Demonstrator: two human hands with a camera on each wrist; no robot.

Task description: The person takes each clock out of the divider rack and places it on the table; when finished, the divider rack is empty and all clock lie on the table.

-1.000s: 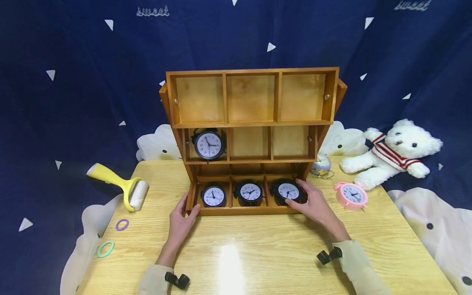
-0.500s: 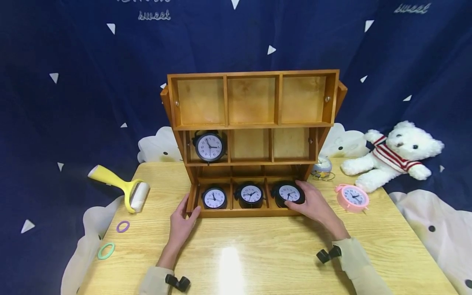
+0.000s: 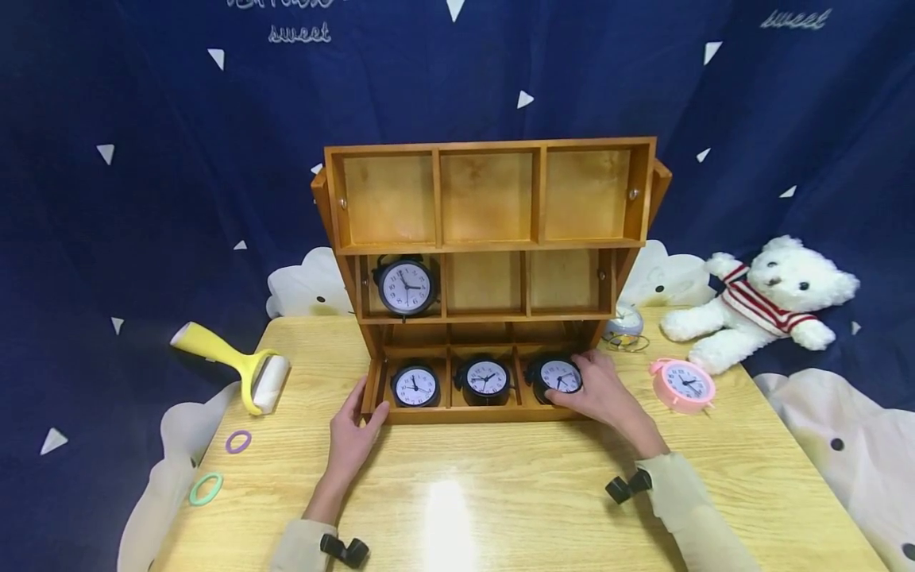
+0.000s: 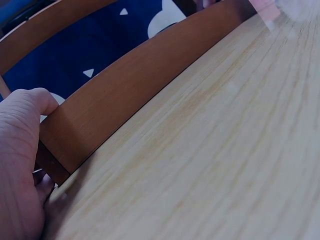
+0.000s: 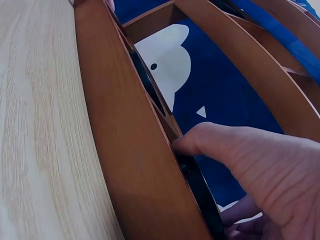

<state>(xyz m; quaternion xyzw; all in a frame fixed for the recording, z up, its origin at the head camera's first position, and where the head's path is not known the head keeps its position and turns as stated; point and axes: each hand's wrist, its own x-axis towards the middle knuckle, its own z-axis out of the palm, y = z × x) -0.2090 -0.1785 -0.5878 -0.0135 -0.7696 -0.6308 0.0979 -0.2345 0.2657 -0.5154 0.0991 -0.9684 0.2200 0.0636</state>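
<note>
A brown wooden shelf rack (image 3: 486, 415) with three tiers stands on the table. My left hand (image 3: 352, 433) grips its lower left corner, thumb over the front board (image 4: 125, 92) and fingers along the side. In the bottom right compartment lies a black alarm clock (image 3: 560, 376), face up. My right hand (image 3: 608, 391) holds that clock from its right side, thumb at the front of the face and fingers behind. Two more black alarm clocks fill the bottom row: a middle clock (image 3: 486, 376) and a left clock (image 3: 415, 387). A fourth black clock (image 3: 406, 287) sits in the middle tier's left compartment.
To the right are a pink alarm clock (image 3: 684, 384), a pale round clock (image 3: 625, 323) and a white teddy bear (image 3: 768, 294). On the left lie a yellow-handled lint roller (image 3: 236, 357), a purple ring (image 3: 238, 442) and a green ring (image 3: 206, 488). A dark blue curtain (image 3: 171, 238) hangs behind.
My right hand and wrist have shifted slightly left, and the thumb reaches further across the right clock's face. The left hand stays on the rack's corner. The head view has tilted a little.
</note>
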